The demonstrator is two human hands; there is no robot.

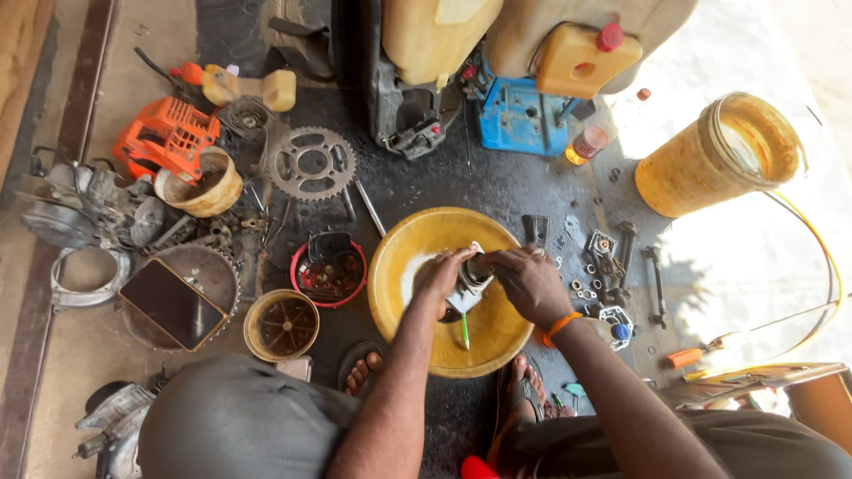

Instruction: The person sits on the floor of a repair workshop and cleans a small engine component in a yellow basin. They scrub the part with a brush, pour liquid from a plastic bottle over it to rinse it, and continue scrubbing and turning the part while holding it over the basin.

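At six o'clock, nearest the camera, the person's knees and sandalled feet frame a yellow basin [417, 232] on the oily floor [497, 191]. Over its middle both hands meet on a small metal part [473, 277]: the left hand [441, 273] is wrapped round it from nine o'clock, seemingly to steady it, and the right hand [527, 282], an orange band at its wrist, clasps it from three o'clock. A green-handled brush [464, 330] pokes down from the part toward six, probably for scrubbing it over the basin so drips stay inside.

At three o'clock small washers and brackets [602, 275] lie spread out, and an orange-handled screwdriver [688, 357] lies farther right. At nine o'clock stand a red bowl of parts [329, 269] and a round tin [281, 325]. Farther, at eleven, a sprocket [311, 163] lies flat near an orange engine cover [167, 133]. At one o'clock sit a blue casing [519, 120], a yellow jug with a red cap [586, 58], a small bottle of amber liquid [589, 143], and at two a tall yellow bucket [721, 155].
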